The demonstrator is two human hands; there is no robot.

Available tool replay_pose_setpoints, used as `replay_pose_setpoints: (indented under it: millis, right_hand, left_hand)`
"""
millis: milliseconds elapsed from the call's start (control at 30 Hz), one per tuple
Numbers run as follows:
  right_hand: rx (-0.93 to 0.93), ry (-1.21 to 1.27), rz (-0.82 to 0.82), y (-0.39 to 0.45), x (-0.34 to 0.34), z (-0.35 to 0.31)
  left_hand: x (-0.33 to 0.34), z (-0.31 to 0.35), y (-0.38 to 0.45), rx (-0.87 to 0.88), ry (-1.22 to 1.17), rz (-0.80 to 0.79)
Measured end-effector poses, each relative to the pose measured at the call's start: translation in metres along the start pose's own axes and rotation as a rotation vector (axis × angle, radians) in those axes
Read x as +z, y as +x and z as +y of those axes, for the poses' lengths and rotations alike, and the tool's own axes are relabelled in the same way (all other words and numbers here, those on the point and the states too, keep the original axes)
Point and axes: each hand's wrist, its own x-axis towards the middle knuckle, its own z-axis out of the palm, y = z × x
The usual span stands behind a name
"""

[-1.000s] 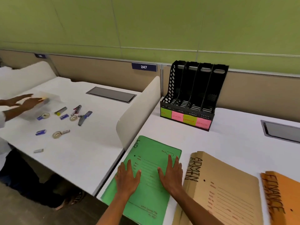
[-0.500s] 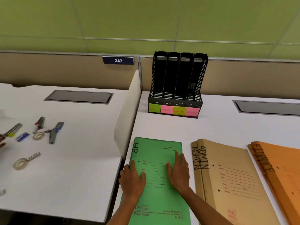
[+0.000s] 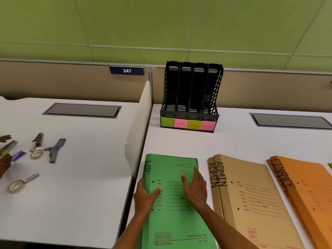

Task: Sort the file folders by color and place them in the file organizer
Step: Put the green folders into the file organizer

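Note:
A green folder marked HR lies at the front of the white desk. My left hand grips its left edge with the thumb on top. My right hand holds its right edge, thumb on the cover. Right of it lie tan folders marked ADMIN, then orange folders marked FINANCE. The black four-slot file organizer stands upright at the back, with green and pink sticky labels along its base; its slots look empty.
A white divider panel separates this desk from the left one, where staplers and tape rolls lie near another person's hand. A grey cable hatch sits back right. A yellow sliver shows at the far right edge.
Both hands have gone from lying flat on the green cover to taking hold of its left and right edges. The view has turned right, centring on the organizer.

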Motion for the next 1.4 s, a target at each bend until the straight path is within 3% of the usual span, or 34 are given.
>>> replay_pose_setpoints:
  millis: [167,467,767,967,1200,1400]
  right_hand:
    - [0.005,0.140,-0.049,0.006,-0.007,0.006]
    - [-0.121,0.295,-0.080,0.016,-0.051,-0.009]
    - [-0.331,0.390,-0.086,0.021,-0.083,-0.039]
    - [-0.547,0.416,-0.044,0.033,-0.135,-0.096]
    - [-0.945,0.168,0.041,0.046,-0.205,-0.187]
    - [-1.059,-0.004,0.136,0.065,-0.219,-0.226]
  left_hand:
    - [-0.001,0.007,-0.008,-0.128,-0.198,-0.071]
    - [0.007,0.062,-0.020,-0.010,-0.244,-0.071]
    - [0.026,0.134,-0.022,0.251,-0.179,0.271]
    - [0.057,0.167,-0.034,0.418,-0.075,0.473]
    - [0.084,0.195,-0.043,0.567,-0.003,0.568]
    - [0.090,0.214,-0.015,0.665,0.043,0.604]
